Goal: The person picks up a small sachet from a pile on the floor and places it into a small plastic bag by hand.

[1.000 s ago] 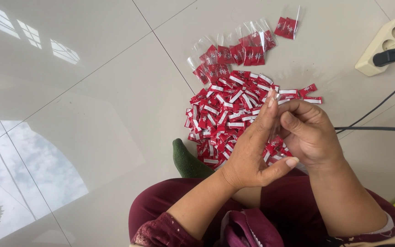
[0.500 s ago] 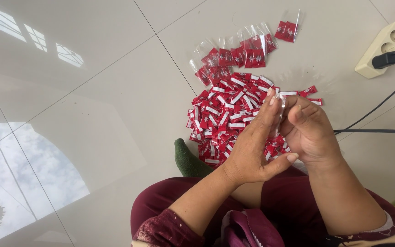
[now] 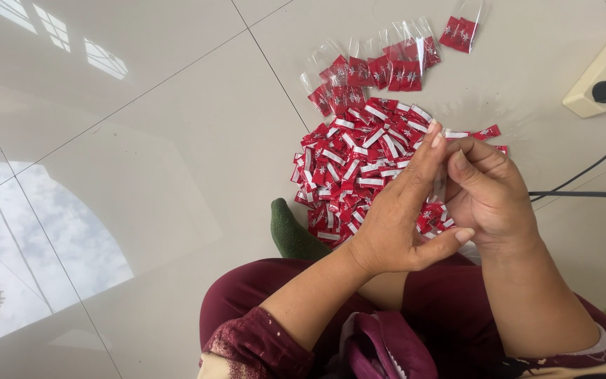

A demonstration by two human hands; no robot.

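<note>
Hands barely shifted: left hand (image 3: 401, 217) and right hand (image 3: 489, 193) grip clear pouch (image 3: 440, 184); red sachet pile (image 3: 359, 165) behind, cable (image 3: 583, 194) right.

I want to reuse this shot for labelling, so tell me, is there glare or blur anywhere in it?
Head view: the glossy tiled floor mirrors a bright window and sky at left, washing out that area; the pile of red sachets is sharp and evenly lit; left hand and right hand are crisp, with no motion blur.

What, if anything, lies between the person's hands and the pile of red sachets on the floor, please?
Nothing visible does. The left hand and right hand are raised together directly above the near edge of the pile of red sachets, with open air below them.
</note>
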